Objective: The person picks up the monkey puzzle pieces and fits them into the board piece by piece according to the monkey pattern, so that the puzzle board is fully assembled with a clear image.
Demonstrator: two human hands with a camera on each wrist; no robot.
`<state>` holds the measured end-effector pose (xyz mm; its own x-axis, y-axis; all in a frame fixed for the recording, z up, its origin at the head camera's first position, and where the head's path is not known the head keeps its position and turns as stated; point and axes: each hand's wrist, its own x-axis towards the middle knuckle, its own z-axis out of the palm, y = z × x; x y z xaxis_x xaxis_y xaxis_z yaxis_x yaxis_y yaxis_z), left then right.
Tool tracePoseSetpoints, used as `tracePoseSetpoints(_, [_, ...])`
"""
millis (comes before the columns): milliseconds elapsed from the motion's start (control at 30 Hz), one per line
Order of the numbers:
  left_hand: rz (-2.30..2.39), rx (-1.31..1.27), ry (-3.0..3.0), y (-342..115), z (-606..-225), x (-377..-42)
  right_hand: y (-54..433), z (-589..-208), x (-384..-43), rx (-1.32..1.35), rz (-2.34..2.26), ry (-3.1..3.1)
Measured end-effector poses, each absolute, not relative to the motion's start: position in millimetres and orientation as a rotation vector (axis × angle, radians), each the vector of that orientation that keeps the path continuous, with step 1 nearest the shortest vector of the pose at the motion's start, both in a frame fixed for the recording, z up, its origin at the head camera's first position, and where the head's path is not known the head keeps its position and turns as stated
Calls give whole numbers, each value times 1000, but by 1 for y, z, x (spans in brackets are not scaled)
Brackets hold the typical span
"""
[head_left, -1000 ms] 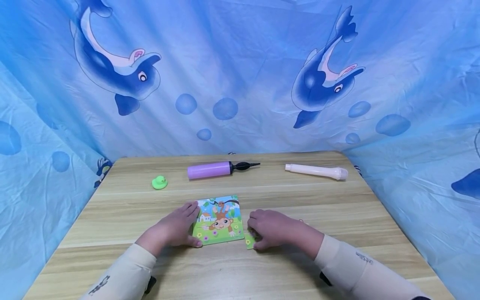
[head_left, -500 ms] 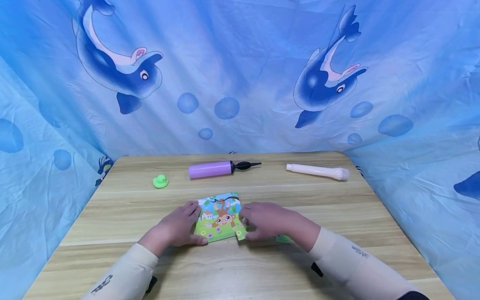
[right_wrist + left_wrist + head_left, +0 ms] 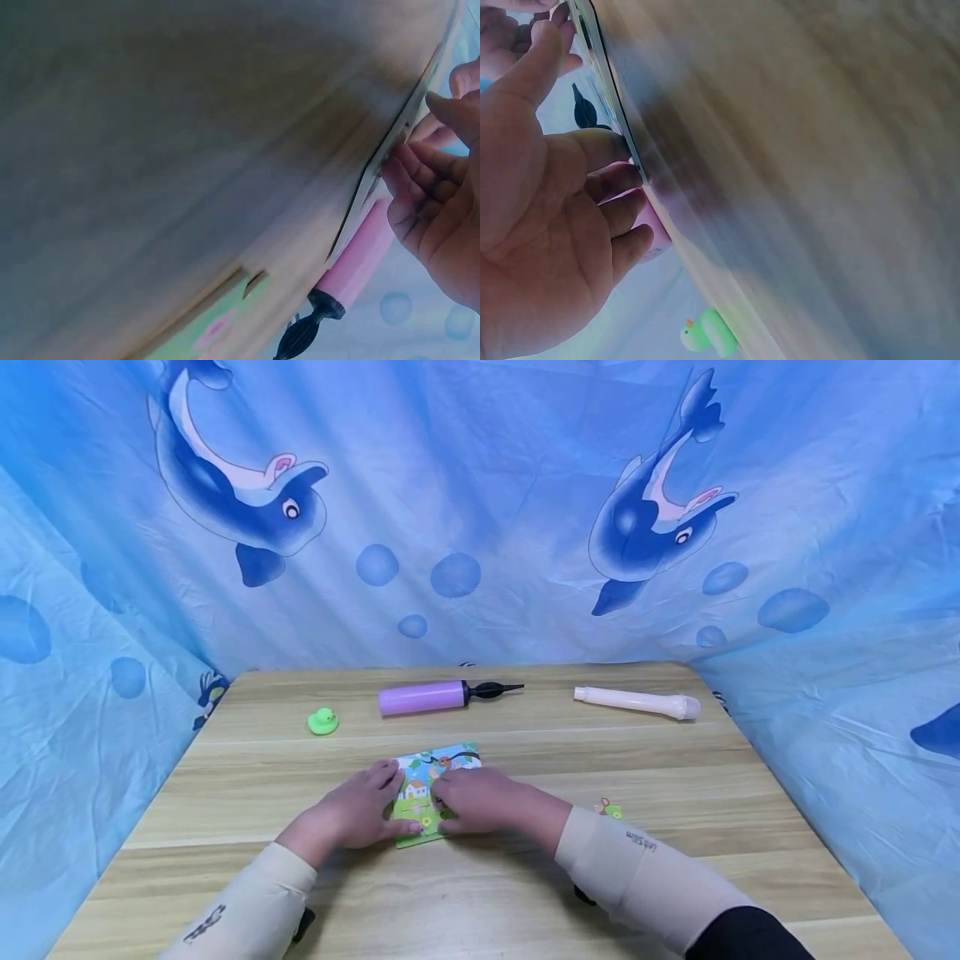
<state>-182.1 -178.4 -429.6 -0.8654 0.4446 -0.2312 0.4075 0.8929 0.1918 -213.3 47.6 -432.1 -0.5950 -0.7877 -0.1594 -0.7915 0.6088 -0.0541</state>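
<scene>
- I find the puzzle (image 3: pixel 418 783) flat on the worktop (image 3: pixel 375 910), between my two hands; it is a thin board, pale blue along the far side and green along the near side, with a small orange-roofed house, a dark branch toward the far right corner and a yellow flower low down.
- My left hand (image 3: pixel 357 810) rests at the puzzle's left side; thumb and fingers stand apart, thumb on the near edge, fingertips on the left edge.
- My right hand (image 3: pixel 474 802) lies over the puzzle's right part, fingers bent, thumb near the left thumb; whether it pinches a piece I cannot tell.
- Hidden: most of the puzzle's right half, under my right hand; both wrist views give the board nearly edge-on, its face unreadable.
- A loose piece (image 3: pixel 613 811) lies to the right, partly covered by my right sleeve (image 3: pixel 637 860); in the right wrist view a green piece (image 3: pixel 210 322) is cut off at the bottom; I cannot tell whether they are one.
</scene>
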Motion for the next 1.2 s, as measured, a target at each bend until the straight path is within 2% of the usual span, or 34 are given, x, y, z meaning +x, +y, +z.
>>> tracePoseSetpoints(433, [197,648,2799,-179,-427,-181,64,-433,-205,-1492,29,2576])
tracePoseSetpoints(867, [183,617,2794,-177,-427,-179,61,-440,-194,-1478,192,2649])
tracePoseSetpoints(1200, [190,616,2800,-176,-428,-181,58,-429,-190,-1464,228,2646])
